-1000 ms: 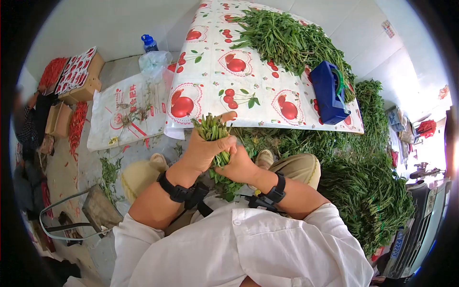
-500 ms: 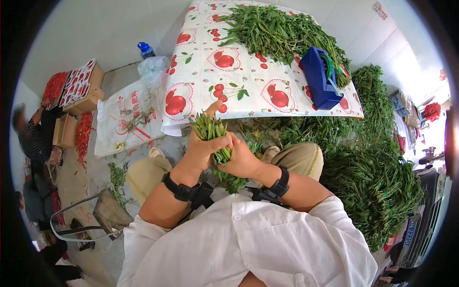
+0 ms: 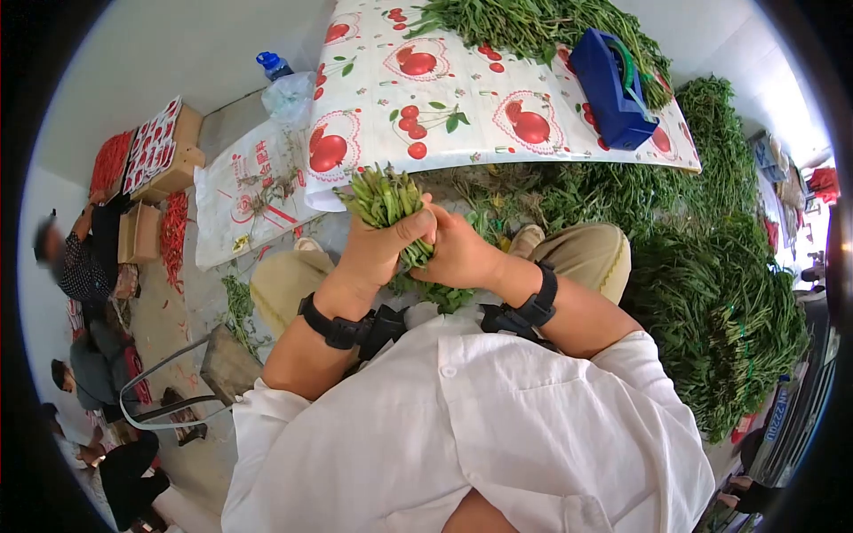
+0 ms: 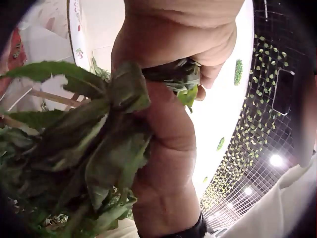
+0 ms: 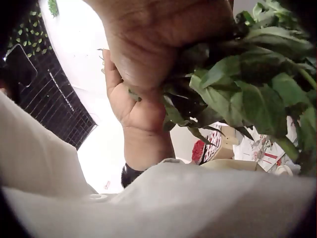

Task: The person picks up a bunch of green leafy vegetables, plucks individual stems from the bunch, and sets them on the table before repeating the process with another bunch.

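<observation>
A bunch of leafy greens is held upright in front of the chest, cut stem ends up and leaves hanging below. My left hand grips it from the left, thumb laid across the stems. From the other side my right hand curls round the same bunch, its fingers meeting the left thumb. Dark leaves spill out beneath the grip in the left wrist view. In the right wrist view, leaves fan out beside the right hand, and the left palm shows behind.
Just ahead stands a table with a fruit-print cloth, bearing a heap of greens and a blue tape dispenser. More greens are piled on the floor to the right. A metal-framed stool stands at the left; people sit farther left.
The head view has shifted, so the table sits higher in it. The left index finger, earlier sticking up beyond the stems, no longer shows there. Both hands keep hold of the bunch.
</observation>
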`<act>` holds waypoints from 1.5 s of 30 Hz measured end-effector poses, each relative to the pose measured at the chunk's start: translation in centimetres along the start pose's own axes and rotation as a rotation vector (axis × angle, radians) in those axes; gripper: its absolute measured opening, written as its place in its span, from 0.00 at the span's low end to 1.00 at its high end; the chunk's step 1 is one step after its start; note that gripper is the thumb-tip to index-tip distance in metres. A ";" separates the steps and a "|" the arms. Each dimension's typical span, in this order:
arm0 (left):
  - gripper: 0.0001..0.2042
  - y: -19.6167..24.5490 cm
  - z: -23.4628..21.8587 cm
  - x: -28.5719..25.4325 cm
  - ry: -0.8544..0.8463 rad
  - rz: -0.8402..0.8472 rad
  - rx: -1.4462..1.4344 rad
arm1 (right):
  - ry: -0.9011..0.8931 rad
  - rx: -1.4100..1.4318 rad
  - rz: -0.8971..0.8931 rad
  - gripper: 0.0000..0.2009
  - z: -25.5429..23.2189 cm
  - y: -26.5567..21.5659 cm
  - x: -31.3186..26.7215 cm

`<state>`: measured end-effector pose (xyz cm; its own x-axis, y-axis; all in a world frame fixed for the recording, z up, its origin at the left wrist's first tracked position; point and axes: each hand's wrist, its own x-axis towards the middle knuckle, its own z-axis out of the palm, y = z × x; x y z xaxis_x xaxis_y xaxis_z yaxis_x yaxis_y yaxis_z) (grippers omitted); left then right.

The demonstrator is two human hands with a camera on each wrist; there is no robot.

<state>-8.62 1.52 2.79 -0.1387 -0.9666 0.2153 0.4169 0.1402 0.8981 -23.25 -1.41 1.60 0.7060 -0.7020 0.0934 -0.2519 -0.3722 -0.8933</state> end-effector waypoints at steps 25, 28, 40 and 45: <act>0.10 6.7 3.9 -1.0 0.195 0.240 -0.198 | 0.219 -0.033 -0.248 0.24 -1.5 3.3 -2.6; 0.08 7.0 3.1 -1.1 0.171 0.253 -0.249 | 0.272 -0.123 -0.355 0.20 -1.7 4.3 -2.8; 0.08 8.8 1.7 -1.8 0.143 0.277 -0.389 | 0.240 -0.490 -0.418 0.22 -3.6 3.1 -2.7; 0.07 10.9 0.4 -2.4 0.015 0.364 -0.400 | 0.154 -0.450 -0.107 0.13 -4.9 7.6 -3.4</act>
<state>-4.12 5.48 12.18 0.0901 -0.8741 0.4773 0.7457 0.3769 0.5495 -30.80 -4.84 -3.33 0.6456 -0.7148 0.2688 -0.4683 -0.6487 -0.6000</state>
